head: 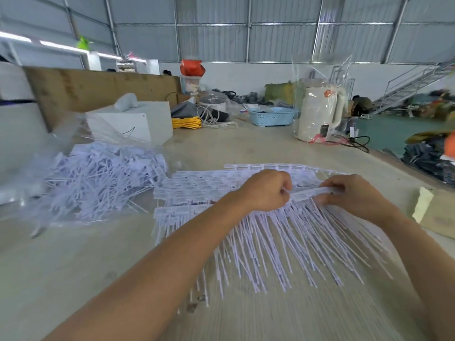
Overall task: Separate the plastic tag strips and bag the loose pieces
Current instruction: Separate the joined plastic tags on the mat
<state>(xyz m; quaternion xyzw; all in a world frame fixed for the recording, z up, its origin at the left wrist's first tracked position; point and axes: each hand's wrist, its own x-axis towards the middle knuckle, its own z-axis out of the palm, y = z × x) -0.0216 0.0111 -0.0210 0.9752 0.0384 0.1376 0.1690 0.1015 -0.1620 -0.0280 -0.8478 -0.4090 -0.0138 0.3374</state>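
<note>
A stack of white plastic tag strips [197,190] lies on the table in front of me, label heads at the far side and long thin tails [290,247] fanning toward me. My left hand [266,190] and my right hand [354,195] both grip one strip of joined tags [307,191] by its head end, held between them just above the stack. To the left lies a heap of loose separated tags [103,173] inside an open clear plastic bag [81,134].
A white box [138,121] stands behind the bag, a cardboard wall [98,87] beyond it. At the back are yellow cord [186,122], a blue basket [272,116] and a bagged white kettle [320,112]. A cardboard piece [435,212] lies at the right edge.
</note>
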